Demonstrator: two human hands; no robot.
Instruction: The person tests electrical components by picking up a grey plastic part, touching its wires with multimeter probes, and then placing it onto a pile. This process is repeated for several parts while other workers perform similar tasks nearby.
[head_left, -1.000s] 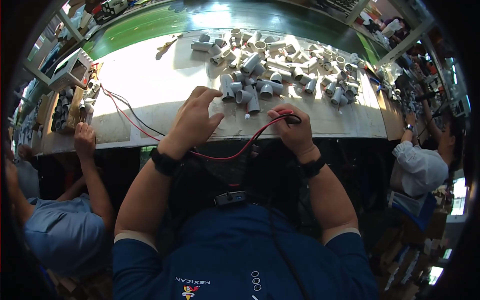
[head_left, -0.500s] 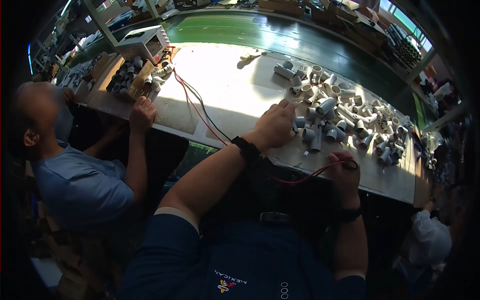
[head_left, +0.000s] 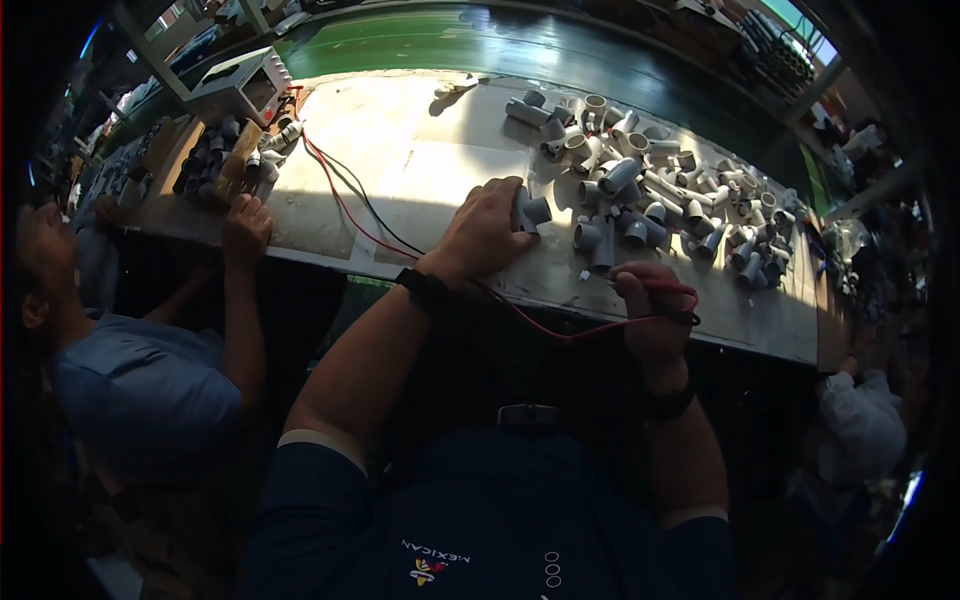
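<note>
- Nearest us, there was the right hand [head_left: 655,308], fingers curled and closed on a red lead [head_left: 572,336] and a black lead [head_left: 688,319], the pair looping out past the knuckles; exactly how the probe ends sat, we couldn't tell.
- Just beyond those fingertips, a small white connector [head_left: 585,275] rested on the near side of the pile, and we saw no finger on it.
- Farther in, to the left, came the left hand [head_left: 484,232], and it had its catch: fingers wrapped round a grey tee fitting [head_left: 537,210], thumb on the near side, palm hiding part of the body.
- And here was the key line! From the right hand, the tee fitting lay to the left and farther away; its body seemed to run away from us, its short branch aimed right, toward the pile. The left hand was on it; the right was well apart.
- Right of that branch, across a gap, we had the heap of grey pipe fittings [head_left: 620,177], jumbled on the pale worktable [head_left: 400,170].
- Off at far left stood a white metal instrument [head_left: 230,95], and behind everything stretched a green belt [head_left: 400,50].
</note>
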